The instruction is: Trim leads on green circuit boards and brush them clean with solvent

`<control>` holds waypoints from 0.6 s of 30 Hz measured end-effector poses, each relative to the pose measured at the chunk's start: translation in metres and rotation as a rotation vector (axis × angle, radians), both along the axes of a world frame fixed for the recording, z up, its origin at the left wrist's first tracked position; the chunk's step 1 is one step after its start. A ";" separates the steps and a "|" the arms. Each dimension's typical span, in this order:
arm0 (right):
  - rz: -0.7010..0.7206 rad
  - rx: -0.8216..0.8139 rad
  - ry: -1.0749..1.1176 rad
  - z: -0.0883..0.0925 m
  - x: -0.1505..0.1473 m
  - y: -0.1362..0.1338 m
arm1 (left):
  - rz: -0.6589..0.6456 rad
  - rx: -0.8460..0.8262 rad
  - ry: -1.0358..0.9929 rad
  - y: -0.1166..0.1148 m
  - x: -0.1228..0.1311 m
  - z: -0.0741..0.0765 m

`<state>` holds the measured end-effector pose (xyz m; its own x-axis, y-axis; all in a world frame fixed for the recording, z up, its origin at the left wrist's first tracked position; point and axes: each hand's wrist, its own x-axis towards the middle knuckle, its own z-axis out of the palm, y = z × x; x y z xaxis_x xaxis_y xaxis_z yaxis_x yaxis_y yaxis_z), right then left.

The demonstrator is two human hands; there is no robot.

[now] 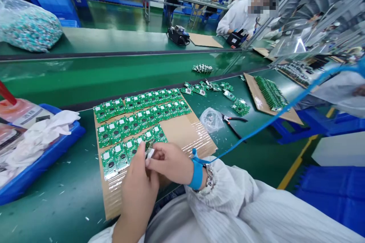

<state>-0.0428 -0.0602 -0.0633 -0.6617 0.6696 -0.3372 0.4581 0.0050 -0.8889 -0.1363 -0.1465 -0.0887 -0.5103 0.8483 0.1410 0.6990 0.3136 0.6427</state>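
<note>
Left hand (137, 186), fingers curled and pinching a small white part (149, 153) at the near edge of the cardboard sheet (182, 136). Right hand (169, 163) also closed on that part from the other side, its exact shape hidden between the fingers. Blue wrist strap (196, 174) and metal bracelet (210, 177) around the right wrist, just off the sheet's near corner, above a white pleated sleeve (228, 193). Blue coiled cord (256, 129) running from the strap, over and to the right of the sheet.

Directly under both hands and across the sheet, green circuit boards (125, 125) in tidy rows. Left of the sheet, a blue tray (42, 163) holding a white cloth (40, 140). Just right of the sheet, a clear plastic bag (212, 119) and black-handled side cutters (232, 120), then loose boards (240, 107) in a small heap.

Farther right of the sheet, a second cardboard piece (256, 98) under a long stack of boards (270, 93). Beyond the sheet, more boards (202, 68) on a green conveyor belt (114, 76). Farther still, a black soldering station (178, 35) and a co-worker in white (236, 19).
</note>
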 end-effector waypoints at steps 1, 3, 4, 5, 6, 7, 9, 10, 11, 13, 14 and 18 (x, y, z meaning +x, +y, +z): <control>-0.023 0.014 -0.010 0.000 0.000 0.002 | -0.071 0.032 0.008 0.000 0.000 -0.001; -0.027 -0.002 -0.006 -0.001 0.002 0.007 | -0.172 0.063 -0.035 -0.002 0.000 -0.002; -0.017 -0.024 0.011 -0.001 0.003 0.010 | -0.190 0.055 -0.085 -0.003 -0.001 -0.001; 0.000 -0.059 0.037 -0.001 0.006 0.013 | -0.183 0.038 -0.148 -0.004 -0.002 0.000; 0.020 -0.103 0.063 0.000 0.008 0.015 | -0.159 0.016 -0.213 -0.004 -0.002 0.002; 0.041 -0.149 0.083 0.000 0.010 0.017 | -0.125 -0.009 -0.274 -0.004 -0.003 0.003; 0.076 -0.233 0.087 0.002 0.013 0.019 | -0.037 -0.063 -0.381 -0.002 -0.004 0.005; 0.092 -0.267 0.068 0.004 0.014 0.020 | 0.014 -0.083 -0.428 -0.001 -0.004 0.006; 0.106 -0.291 0.043 0.005 0.014 0.022 | 0.067 -0.095 -0.473 0.000 -0.003 0.006; 0.125 -0.313 0.000 0.007 0.016 0.025 | 0.154 -0.076 -0.560 0.002 -0.002 0.007; 0.123 -0.307 -0.016 0.007 0.017 0.029 | 0.186 -0.053 -0.595 0.003 -0.002 0.007; 0.012 -0.117 -0.074 -0.002 0.025 0.052 | 0.273 -0.021 -0.675 0.004 0.000 0.011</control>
<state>-0.0174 -0.0085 -0.0649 -0.6401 0.6147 -0.4610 0.5230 -0.0910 -0.8475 -0.1364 -0.1426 -0.0781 -0.6745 0.6772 -0.2938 0.0477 0.4372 0.8981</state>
